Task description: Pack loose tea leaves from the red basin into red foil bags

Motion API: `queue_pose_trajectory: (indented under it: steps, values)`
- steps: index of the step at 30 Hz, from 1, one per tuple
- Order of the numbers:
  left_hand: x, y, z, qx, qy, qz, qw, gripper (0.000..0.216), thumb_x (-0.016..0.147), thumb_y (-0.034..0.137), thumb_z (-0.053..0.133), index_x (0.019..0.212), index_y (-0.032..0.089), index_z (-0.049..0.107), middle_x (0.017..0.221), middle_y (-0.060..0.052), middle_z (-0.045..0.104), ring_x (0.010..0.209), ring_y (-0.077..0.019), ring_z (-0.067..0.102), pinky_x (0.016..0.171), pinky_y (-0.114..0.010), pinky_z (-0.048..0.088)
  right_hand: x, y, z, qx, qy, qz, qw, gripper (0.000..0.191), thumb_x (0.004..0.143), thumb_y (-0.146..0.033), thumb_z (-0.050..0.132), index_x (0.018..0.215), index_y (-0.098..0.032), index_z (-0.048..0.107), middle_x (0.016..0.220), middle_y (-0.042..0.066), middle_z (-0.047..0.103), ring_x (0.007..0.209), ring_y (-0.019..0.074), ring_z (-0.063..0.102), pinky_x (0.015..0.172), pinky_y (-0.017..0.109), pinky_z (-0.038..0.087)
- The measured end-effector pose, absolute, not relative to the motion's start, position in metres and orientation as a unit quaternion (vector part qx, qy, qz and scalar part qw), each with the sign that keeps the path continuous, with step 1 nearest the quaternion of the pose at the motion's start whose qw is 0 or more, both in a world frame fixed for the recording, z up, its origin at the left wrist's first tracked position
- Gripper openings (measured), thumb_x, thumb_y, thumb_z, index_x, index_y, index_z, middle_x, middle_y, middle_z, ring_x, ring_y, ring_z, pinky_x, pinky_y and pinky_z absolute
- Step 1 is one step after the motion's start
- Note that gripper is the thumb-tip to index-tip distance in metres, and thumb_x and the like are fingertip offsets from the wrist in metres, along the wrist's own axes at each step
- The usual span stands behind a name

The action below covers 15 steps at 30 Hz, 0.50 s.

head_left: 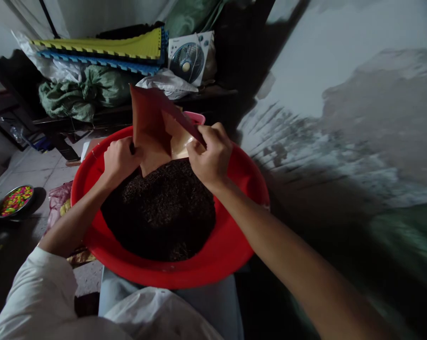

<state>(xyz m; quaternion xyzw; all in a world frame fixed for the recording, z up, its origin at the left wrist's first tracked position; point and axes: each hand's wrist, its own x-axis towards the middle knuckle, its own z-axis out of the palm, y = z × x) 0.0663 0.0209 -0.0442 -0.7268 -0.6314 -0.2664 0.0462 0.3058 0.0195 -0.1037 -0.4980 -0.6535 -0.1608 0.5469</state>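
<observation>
Between my two hands is a brown paper bag (147, 120), held tilted over a wide red plastic basin (234, 241). Its mouth faces me, and part of its pale inside shows. My left hand (120, 159) is closed on the bag's left edge. On the opposite edge, my right hand (211, 153) grips with thumb and fingers. Dark brown, loose, dry shredded material (163, 208), perhaps tea leaves, fills the bottom of the basin just below the bag. The basin rests at my lap. A pink rim (195, 117) peeks out behind the bag.
Ahead, a dark shelf carries yellow foam mats (103, 45), blue mats, green sacks (89, 92) and a box fan (187, 61). On the floor at left stands a metal bowl (15, 200) of colourful small pieces. A peeling wall (340, 118) rises at right.
</observation>
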Motion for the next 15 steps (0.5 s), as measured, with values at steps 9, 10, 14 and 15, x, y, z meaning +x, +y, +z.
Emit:
queue_pose_trajectory:
  steps: [9, 10, 14, 15]
  values:
    - [0.089, 0.001, -0.066, -0.859, -0.414, -0.142, 0.266, 0.033, 0.101, 0.015, 0.043, 0.126, 0.012, 0.065, 0.133, -0.021, 0.064, 0.126, -0.0334, 0.058, 0.109, -0.048, 0.045, 0.285, 0.002, -0.104, -0.406, -0.763, -0.147, 0.481, 0.033, 0.102, -0.022, 0.056, 0.133, -0.022, 0.068, 0.104, 0.008, 0.062, 0.097, 0.022, 0.066, 0.082, 0.036, 0.062]
    - [0.09, 0.002, -0.07, -0.876, -0.393, -0.113, 0.255, 0.034, 0.101, 0.015, 0.043, 0.126, 0.01, 0.066, 0.133, -0.021, 0.064, 0.126, -0.0328, 0.058, 0.109, -0.046, 0.046, 0.284, 0.0, -0.104, -0.397, -0.772, -0.145, 0.475, 0.034, 0.102, -0.021, 0.056, 0.134, -0.022, 0.068, 0.105, 0.009, 0.063, 0.097, 0.0217, 0.066, 0.08, 0.034, 0.061]
    - [0.088, 0.012, -0.087, -0.922, -0.35, -0.059, 0.158, 0.031, 0.098, 0.015, 0.049, 0.121, 0.01, 0.071, 0.125, -0.018, 0.07, 0.12, -0.0292, 0.063, 0.105, -0.041, 0.05, 0.277, -0.009, -0.102, -0.353, -0.82, -0.13, 0.432, 0.033, 0.106, -0.022, 0.052, 0.134, -0.021, 0.068, 0.11, 0.01, 0.065, 0.096, 0.0198, 0.068, 0.067, 0.027, 0.057]
    - [0.087, 0.014, -0.09, -0.929, -0.343, -0.074, 0.121, 0.028, 0.098, 0.016, 0.052, 0.117, 0.011, 0.072, 0.119, -0.017, 0.072, 0.114, -0.0277, 0.065, 0.101, -0.04, 0.052, 0.275, -0.011, -0.102, -0.341, -0.836, -0.122, 0.413, 0.033, 0.106, -0.022, 0.051, 0.134, -0.022, 0.069, 0.112, 0.01, 0.065, 0.095, 0.0191, 0.067, 0.065, 0.026, 0.056]
